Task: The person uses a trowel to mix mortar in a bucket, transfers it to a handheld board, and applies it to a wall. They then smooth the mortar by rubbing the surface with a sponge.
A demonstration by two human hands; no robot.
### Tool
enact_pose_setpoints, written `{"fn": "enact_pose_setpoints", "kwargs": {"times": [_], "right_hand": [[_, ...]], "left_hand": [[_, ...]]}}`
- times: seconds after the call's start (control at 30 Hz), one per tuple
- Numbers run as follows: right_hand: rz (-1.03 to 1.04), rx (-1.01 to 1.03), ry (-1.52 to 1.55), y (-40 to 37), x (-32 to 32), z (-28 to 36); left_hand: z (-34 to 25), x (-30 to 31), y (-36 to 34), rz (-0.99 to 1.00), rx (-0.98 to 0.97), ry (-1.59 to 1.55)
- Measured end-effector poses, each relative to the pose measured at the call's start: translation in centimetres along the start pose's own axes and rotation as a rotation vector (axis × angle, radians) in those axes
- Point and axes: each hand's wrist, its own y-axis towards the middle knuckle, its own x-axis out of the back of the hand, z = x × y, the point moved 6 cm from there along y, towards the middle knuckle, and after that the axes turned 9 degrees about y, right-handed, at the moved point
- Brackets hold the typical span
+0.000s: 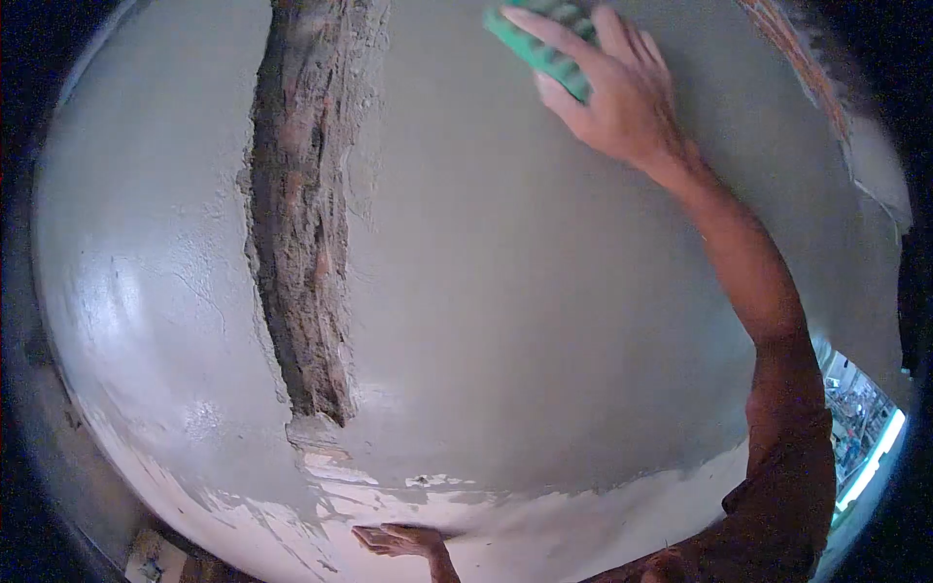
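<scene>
At the upper right, my right hand (627, 97) grips a green tool (549, 44) with a ridged look, held against the smooth grey plaster (505, 272). The right arm reaches up from the lower right. Low in the view, my left hand (400, 540) lies with its fingers stretched out against the pale lower part of the wall (525, 539), holding nothing. Left of the right hand, a rough brown channel (301, 194) with ragged edges runs down through the plaster.
An opening (860, 418) with a bright strip shows at the right edge. Rough broken material (802, 63) borders the plaster at the upper right. A light box-like object (155, 559) sits at the bottom left.
</scene>
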Motion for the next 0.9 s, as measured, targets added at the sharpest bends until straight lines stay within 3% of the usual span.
{"fn": "enact_pose_setpoints", "kwargs": {"times": [0.03, 0.17, 0.27, 0.33, 0.4, 0.47, 0.5, 0.57, 0.7, 0.77, 0.9], "right_hand": [[-0.086, 0.018, 0.009, 1.1, -0.3, 0.8], [-0.008, -0.034, 0.053, -1.5, -2.0, 6.5], [0.220, 0.040, 0.176, -4.7, -1.3, 11.4], [0.330, 0.074, 0.185, -6.1, -0.4, 11.1], [0.303, 0.048, 0.147, -4.1, -1.1, 8.1], [0.068, -0.043, -0.016, -0.8, -1.2, 3.9], [0.068, -0.037, -0.017, 0.8, -1.8, 3.2], [-0.132, 0.040, -0.013, 3.3, -1.7, 3.7], [0.030, 0.016, 0.083, -1.7, -1.6, 9.6], [0.293, -0.001, 0.215, -4.6, -0.9, 12.4], [0.314, 0.061, 0.160, -5.2, -0.2, 10.5]], "left_hand": [[0.4, -0.3, 0.0, -0.011, -0.018, 0.028], [2.0, -1.2, 0.0, 0.004, -0.016, 0.031], [1.4, -0.7, 0.1, -0.004, -0.001, 0.043], [6.2, -3.2, -0.6, -0.005, -0.038, 0.183], [9.9, -5.0, -0.6, -0.010, -0.080, 0.321], [11.1, -5.8, -0.9, -0.004, -0.115, 0.318], [8.6, -4.7, -0.9, -0.002, -0.110, 0.315], [0.6, -0.3, 0.2, -0.005, -0.011, 0.098], [3.5, -2.2, -0.2, -0.010, -0.100, 0.115], [4.5, -2.2, 0.0, 0.019, 0.024, 0.163], [1.7, -0.8, 0.6, 0.002, -0.023, 0.089]]}}
